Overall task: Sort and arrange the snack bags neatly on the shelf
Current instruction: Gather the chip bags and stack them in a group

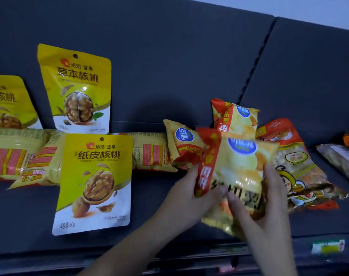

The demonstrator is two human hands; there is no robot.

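Chip bag (239, 168) is over the shelf (145, 196) front, with your left hand (184, 189) and right hand (273, 198) gripping its lower sides. Likely light, puffy, slick, crushable: pinch edge seams, not belly. Farther back, walnut pouch (78, 90) stands against the back wall (169, 66).

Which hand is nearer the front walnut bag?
Left. The left hand grips the chip bag at its left edge, across a gap of shelf to the right of the front walnut bag. The right hand holds the chip bag's right edge, farther off.
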